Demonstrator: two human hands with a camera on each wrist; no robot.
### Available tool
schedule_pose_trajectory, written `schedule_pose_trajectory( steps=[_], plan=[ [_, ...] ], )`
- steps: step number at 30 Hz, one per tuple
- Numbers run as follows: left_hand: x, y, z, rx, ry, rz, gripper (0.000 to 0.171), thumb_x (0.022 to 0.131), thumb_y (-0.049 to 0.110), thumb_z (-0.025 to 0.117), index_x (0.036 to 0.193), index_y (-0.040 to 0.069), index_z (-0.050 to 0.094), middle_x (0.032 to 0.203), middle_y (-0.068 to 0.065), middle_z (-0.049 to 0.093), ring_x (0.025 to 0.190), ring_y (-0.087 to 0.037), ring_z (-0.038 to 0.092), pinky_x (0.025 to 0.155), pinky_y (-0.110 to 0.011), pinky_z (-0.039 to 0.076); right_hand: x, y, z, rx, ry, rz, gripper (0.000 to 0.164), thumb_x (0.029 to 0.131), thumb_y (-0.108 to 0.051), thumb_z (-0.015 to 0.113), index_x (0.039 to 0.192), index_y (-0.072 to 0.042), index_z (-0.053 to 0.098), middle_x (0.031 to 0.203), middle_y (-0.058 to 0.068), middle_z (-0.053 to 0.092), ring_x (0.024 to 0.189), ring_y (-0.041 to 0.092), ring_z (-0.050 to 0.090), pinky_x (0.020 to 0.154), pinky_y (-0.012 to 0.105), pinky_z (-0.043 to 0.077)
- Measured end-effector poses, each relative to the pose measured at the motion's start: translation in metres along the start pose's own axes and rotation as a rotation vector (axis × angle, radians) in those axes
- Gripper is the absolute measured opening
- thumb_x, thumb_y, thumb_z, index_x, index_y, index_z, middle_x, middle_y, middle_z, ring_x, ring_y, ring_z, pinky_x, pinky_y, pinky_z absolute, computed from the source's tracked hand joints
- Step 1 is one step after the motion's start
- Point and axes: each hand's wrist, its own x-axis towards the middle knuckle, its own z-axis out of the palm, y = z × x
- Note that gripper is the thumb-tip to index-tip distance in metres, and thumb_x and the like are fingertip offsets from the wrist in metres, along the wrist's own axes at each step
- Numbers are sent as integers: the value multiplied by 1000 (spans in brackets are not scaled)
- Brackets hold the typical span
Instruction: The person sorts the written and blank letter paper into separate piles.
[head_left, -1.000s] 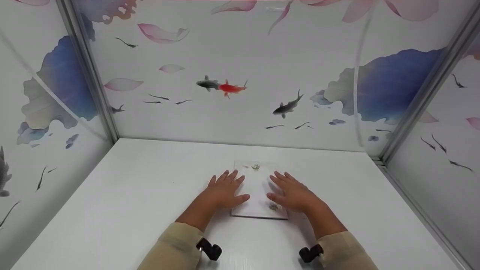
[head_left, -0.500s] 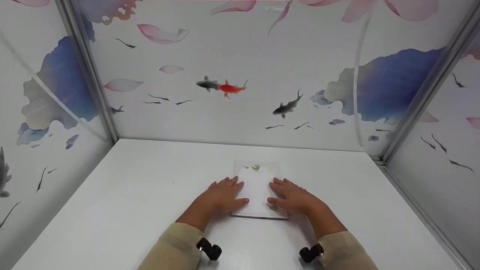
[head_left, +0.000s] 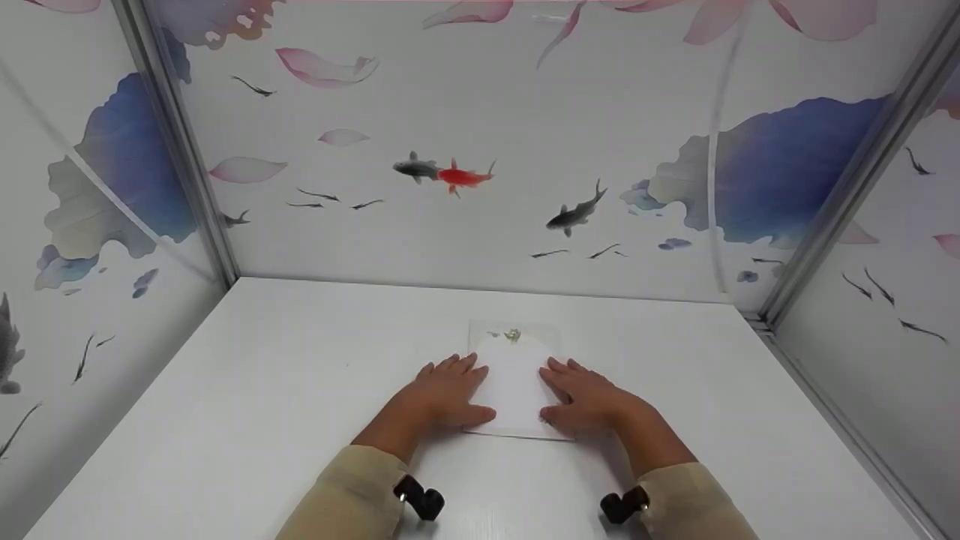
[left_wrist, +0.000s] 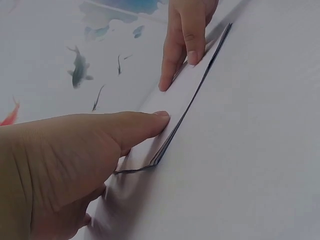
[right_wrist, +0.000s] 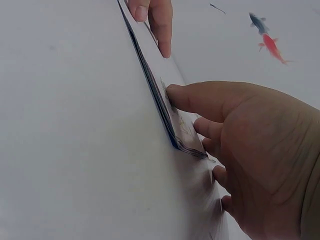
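A thin white rectangular stack (head_left: 514, 382) with layered edges lies flat on the table. It could be a booklet or folded sheets; I cannot tell which. A small gold print (head_left: 512, 335) shows near its far edge, and its underside looks dark blue in the right wrist view. My left hand (head_left: 448, 391) rests along the left side, thumb on top near the front edge. On the right side rests my right hand (head_left: 589, 395), its thumb over a print at the near right corner. Both hands have extended fingers; neither grips the stack.
The white table (head_left: 300, 390) extends around the stack. Behind it stands a white panel (head_left: 480, 247) printed with fish and petals, with side panels in metal frames (head_left: 180, 150). A small black device (head_left: 426, 501) sits at each sleeve cuff.
Both hands have come down flatter onto the stack's sides. The thumbs have slid toward the near edge, and the right thumb now covers most of the near print. The stack stays in place.
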Motion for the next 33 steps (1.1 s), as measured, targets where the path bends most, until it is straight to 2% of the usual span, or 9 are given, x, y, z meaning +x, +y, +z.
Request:
schedule_pose_trajectory(
  steps=[13, 20, 26, 30, 33],
  plan=[
    [1, -1, 0, 9, 8, 6, 82, 100, 64, 58, 169, 27, 35, 180, 0, 24, 169, -28, 20, 136, -59, 19, 0, 5, 0, 25, 7, -35, 82, 96, -60, 71, 167, -36, 38, 179, -11, 25, 170, 29, 13, 132, 72, 17],
    [1, -3, -2, 1, 31, 15, 72, 103, 58, 58, 166, 27, 41, 178, 1, 30, 167, -27, 25, 135, -59, 24, 1, 10, -1, 57, 25, -65, 74, 99, -57, 69, 165, -37, 42, 178, -12, 27, 170, 28, 14, 133, 68, 19],
    [3, -3, -2, -11, 108, 17, 56, 107, 45, 59, 159, 25, 52, 172, 0, 43, 163, -27, 35, 131, -58, 33, 2, 14, -2, 172, 63, -45, 63, 102, -42, 71, 161, -36, 48, 177, -3, 34, 168, 34, 21, 133, 65, 22],
    [6, -4, -2, -56, 172, 6, 51, 107, 38, 61, 156, 22, 57, 167, 0, 50, 159, -27, 42, 129, -57, 37, 2, 13, -3, 247, 117, 0, 56, 102, -35, 73, 156, -38, 55, 170, 6, 45, 160, 37, 38, 129, 64, 32],
    [8, -6, 0, -111, 219, 2, 49, 106, 34, 63, 153, 20, 60, 162, -1, 56, 155, -28, 48, 127, -55, 39, 4, 13, -3, 275, 162, 16, 51, 102, -29, 74, 151, -36, 61, 163, 6, 54, 154, 36, 48, 127, 62, 38]
  ],
)
